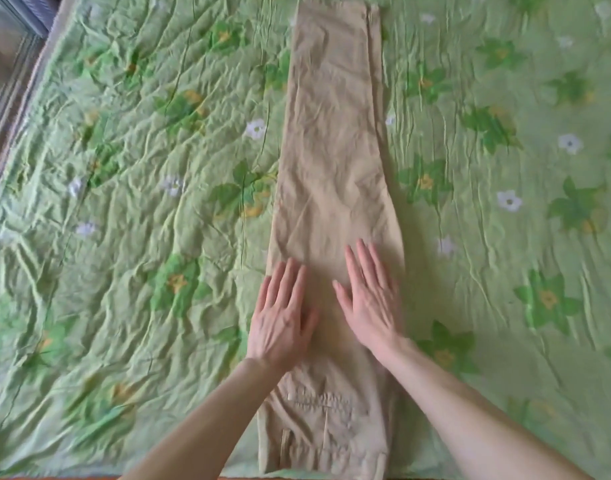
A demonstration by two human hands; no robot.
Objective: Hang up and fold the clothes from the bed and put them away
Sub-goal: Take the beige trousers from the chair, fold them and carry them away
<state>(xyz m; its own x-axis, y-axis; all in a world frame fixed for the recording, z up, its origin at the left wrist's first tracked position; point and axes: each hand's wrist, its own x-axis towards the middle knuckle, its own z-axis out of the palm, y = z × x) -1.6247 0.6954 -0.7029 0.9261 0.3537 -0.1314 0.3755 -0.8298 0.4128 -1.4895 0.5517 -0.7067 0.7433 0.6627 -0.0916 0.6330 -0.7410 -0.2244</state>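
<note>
Green floral bedspread (124, 202) covering the bed. Beige trousers (335, 150), folded leg over leg, lie lengthwise on it, waistband nearest the person. Left hand (283, 313) and right hand (370, 299) rest flat mid-garment, side by side, fingers straight, gripping nothing.

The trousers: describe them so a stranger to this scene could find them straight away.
A green bedspread printed with flowers and leaves fills the view. Down its middle runs a long beige strip: the trousers, legs laid together, waistband nearest the person, with the left hand and right hand flat on them. Nothing else is plain beige.
</note>
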